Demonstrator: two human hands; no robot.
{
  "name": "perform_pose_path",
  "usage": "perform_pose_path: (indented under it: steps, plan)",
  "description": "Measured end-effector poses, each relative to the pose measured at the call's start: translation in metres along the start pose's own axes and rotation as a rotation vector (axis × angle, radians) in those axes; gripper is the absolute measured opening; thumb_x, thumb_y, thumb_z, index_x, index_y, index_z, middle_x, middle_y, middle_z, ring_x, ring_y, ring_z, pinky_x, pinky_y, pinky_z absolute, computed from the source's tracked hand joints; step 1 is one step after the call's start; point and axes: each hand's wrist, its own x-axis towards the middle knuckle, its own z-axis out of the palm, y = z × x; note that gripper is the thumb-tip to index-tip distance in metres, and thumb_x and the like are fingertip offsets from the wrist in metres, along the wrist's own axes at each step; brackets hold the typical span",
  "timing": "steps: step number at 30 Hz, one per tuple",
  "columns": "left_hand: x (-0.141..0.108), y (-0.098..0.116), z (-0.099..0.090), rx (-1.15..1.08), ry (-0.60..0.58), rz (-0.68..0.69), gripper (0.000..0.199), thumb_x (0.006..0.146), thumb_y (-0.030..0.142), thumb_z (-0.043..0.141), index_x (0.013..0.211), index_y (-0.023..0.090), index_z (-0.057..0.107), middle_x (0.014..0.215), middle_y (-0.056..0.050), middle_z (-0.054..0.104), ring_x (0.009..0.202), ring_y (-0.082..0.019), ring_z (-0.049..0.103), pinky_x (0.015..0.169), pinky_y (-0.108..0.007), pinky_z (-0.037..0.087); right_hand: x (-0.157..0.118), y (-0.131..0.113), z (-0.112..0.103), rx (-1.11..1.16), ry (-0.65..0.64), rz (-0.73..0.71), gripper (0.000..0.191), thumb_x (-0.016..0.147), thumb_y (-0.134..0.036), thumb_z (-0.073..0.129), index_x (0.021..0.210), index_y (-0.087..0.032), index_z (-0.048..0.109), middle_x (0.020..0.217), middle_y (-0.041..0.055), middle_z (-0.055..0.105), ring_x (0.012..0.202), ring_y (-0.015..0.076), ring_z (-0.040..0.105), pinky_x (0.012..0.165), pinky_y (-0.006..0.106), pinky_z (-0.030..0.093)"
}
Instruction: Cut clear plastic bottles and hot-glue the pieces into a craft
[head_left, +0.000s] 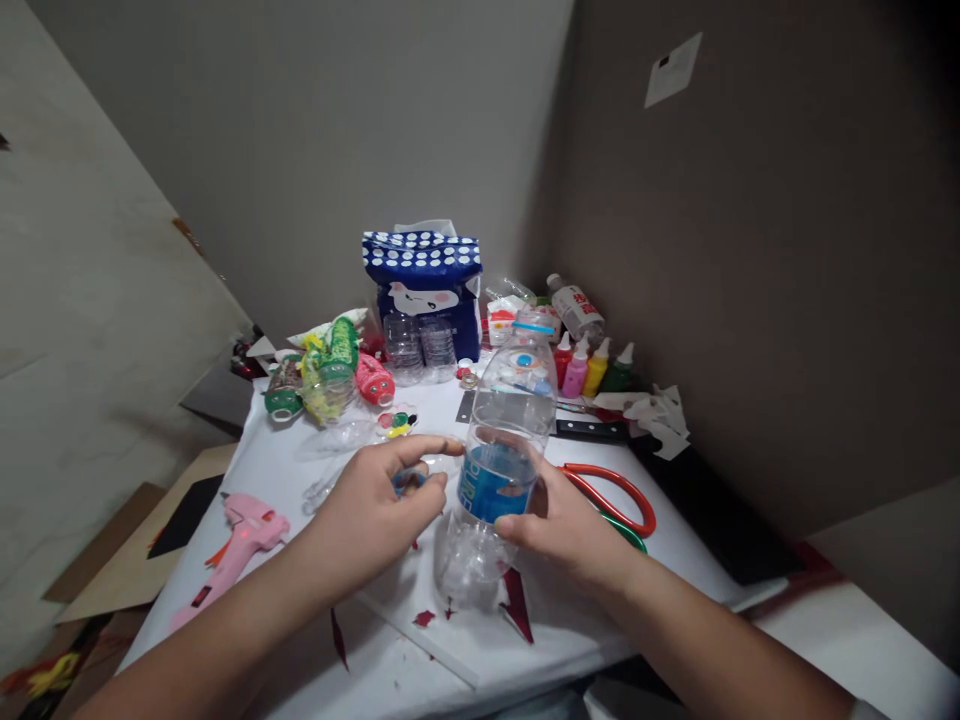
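A clear plastic bottle (516, 400) with a blue label stands nearly upright in front of me, its neck at the top with a blue ring around it. My right hand (562, 520) is wrapped around its lower right side, thumb across the front just below the label. My left hand (397, 500) is at the left, index finger stretched out to the label's upper edge, thumb apart and the other fingers curled. Whether the fingertip touches the bottle I cannot tell. Behind those fingers a small blue item (409, 482) shows only in part.
A pink glue gun (251, 530) lies at left. Red-handled scissors (622, 490) and a black-handled knife (592, 429) lie at right. Behind are several paint bottles (596, 368), painted bottle figures (341, 350), clear bottle pieces (420, 350) and a blue bag (424, 275). Red scraps (517, 605) lie in front.
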Motion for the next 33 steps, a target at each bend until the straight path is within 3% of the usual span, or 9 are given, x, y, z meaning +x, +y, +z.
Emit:
perform_pose_path:
  steps: [4, 12, 16, 21, 28, 33]
  plan:
    - [-0.005, 0.000, 0.003, 0.052, 0.080, 0.069, 0.029, 0.074, 0.037, 0.064, 0.096, 0.019, 0.073, 0.060, 0.004, 0.050, 0.052, -0.009, 0.036, 0.051, -0.022, 0.031, 0.000, -0.002, 0.003, -0.034, -0.002, 0.005, 0.074, 0.072, -0.023, 0.078, 0.137, -0.027, 0.042, 0.116, 0.0055, 0.064, 0.101, 0.0203, 0.062, 0.097, 0.039, 0.042]
    - [-0.006, 0.000, 0.008, -0.038, 0.060, 0.036, 0.020, 0.070, 0.036, 0.068, 0.077, 0.017, 0.068, 0.050, 0.007, 0.035, 0.048, -0.008, 0.023, 0.045, -0.022, 0.018, 0.001, -0.003, 0.006, -0.110, 0.037, 0.084, 0.073, 0.064, -0.013, 0.071, 0.131, -0.027, 0.046, 0.103, 0.0016, 0.065, 0.105, 0.0222, 0.059, 0.089, 0.036, 0.045]
    - [-0.007, 0.001, 0.008, -0.048, -0.015, 0.029, 0.018, 0.074, 0.034, 0.064, 0.076, 0.016, 0.066, 0.048, 0.009, 0.023, 0.046, -0.008, 0.019, 0.044, -0.022, 0.015, 0.000, 0.001, 0.006, -0.133, 0.040, 0.085, 0.070, 0.065, -0.013, 0.073, 0.129, -0.026, 0.048, 0.110, 0.0023, 0.065, 0.103, 0.0209, 0.060, 0.087, 0.034, 0.046]
    - [-0.013, -0.004, 0.008, 0.028, -0.099, 0.124, 0.020, 0.084, 0.033, 0.056, 0.071, 0.017, 0.058, 0.052, 0.008, 0.025, 0.049, -0.008, 0.023, 0.046, -0.021, 0.018, 0.000, 0.006, 0.005, -0.056, -0.011, 0.028, 0.073, 0.070, -0.035, 0.083, 0.131, -0.027, 0.044, 0.120, 0.0047, 0.065, 0.109, 0.0209, 0.062, 0.097, 0.037, 0.044]
    - [-0.016, -0.012, 0.015, 0.170, 0.028, 0.349, 0.021, 0.090, 0.024, 0.051, 0.070, 0.017, 0.054, 0.053, 0.008, 0.025, 0.047, -0.007, 0.024, 0.046, -0.020, 0.021, 0.003, 0.000, 0.009, -0.243, 0.085, -0.048, 0.074, 0.071, -0.064, 0.074, 0.127, -0.023, 0.049, 0.120, 0.0086, 0.063, 0.115, 0.0258, 0.058, 0.100, 0.039, 0.043]
    - [-0.016, -0.017, 0.022, 0.327, 0.122, 0.534, 0.016, 0.088, 0.016, 0.048, 0.075, 0.017, 0.056, 0.052, 0.008, 0.033, 0.044, -0.007, 0.030, 0.047, -0.021, 0.026, 0.004, -0.002, 0.007, -0.300, 0.133, -0.048, 0.072, 0.072, -0.067, 0.071, 0.125, -0.022, 0.051, 0.116, 0.0073, 0.062, 0.115, 0.0266, 0.056, 0.100, 0.039, 0.043]
